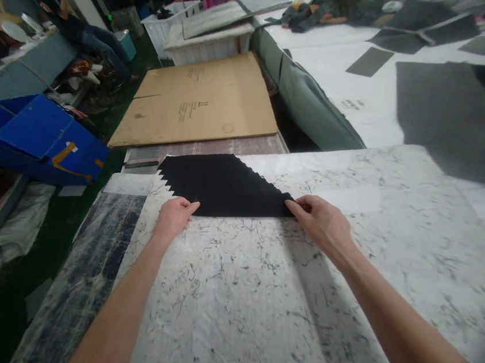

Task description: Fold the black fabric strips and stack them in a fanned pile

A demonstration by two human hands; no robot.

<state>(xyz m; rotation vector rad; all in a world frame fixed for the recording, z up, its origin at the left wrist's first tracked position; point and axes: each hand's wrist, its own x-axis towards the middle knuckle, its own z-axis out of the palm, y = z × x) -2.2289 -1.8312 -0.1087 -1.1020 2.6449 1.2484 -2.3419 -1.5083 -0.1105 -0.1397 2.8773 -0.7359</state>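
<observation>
A black fabric piece (pixel 220 188) with zigzag pinked edges lies flat on a white sheet streaked with dark marks (pixel 229 307), which covers the work table. My left hand (pixel 173 217) holds the fabric's near edge between fingers and thumb. My right hand (pixel 318 221) pinches the fabric's right-hand corner. Both forearms reach in from the bottom of the view. The part of the fabric under my fingers is hidden.
A large cardboard sheet (pixel 198 105) lies beyond the table. A blue plastic bin (pixel 39 140) stands at left. White crates (pixel 209 45) and co-workers stand further back. At right, a white-covered table (pixel 325 57) holds dark fabric pieces.
</observation>
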